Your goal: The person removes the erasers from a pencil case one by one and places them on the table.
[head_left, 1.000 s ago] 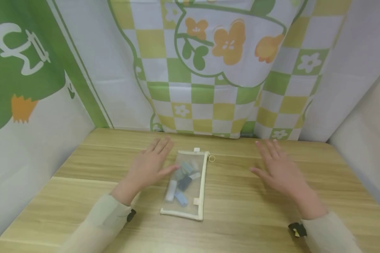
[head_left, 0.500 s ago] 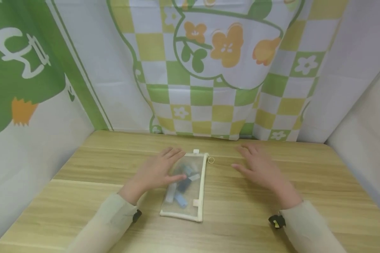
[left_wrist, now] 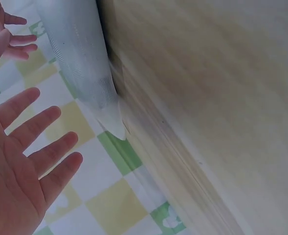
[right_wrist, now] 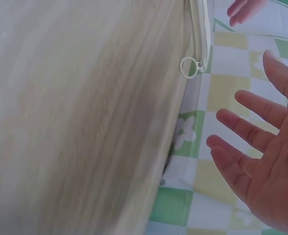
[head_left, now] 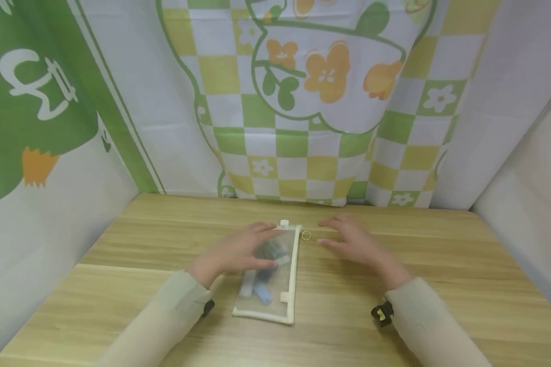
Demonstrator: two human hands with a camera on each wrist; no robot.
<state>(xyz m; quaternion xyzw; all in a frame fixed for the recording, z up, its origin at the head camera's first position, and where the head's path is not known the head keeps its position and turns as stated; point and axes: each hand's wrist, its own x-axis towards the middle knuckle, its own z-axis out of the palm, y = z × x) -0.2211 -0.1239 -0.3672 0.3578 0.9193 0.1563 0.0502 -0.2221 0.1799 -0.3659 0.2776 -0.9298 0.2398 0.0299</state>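
A see-through mesh zip pouch (head_left: 277, 300) with cream edging lies flat on the wooden table, several small blue, dark and whitish blocks inside it. My left hand (head_left: 239, 252) hovers over the pouch's left side, fingers spread, hiding part of its contents. To the right of the pouch, my right hand (head_left: 353, 244) is held above the table with its fingertips near the zip's ring (head_left: 306, 235). Both wrist views show the hands with loosely extended fingers and nothing held; the pouch (left_wrist: 80, 54) also appears in the left wrist view.
The wooden table (head_left: 372, 326) runs back to a checked, flower-printed curtain (head_left: 294, 142). A green and white cloth (head_left: 41, 112) hangs at the left, and a pale wall or cloth (head_left: 532, 193) bounds the right side.
Both hands have moved inward toward the pouch. The left now covers more of it, and the right has come from farther right to beside the ring. The pouch stays put.
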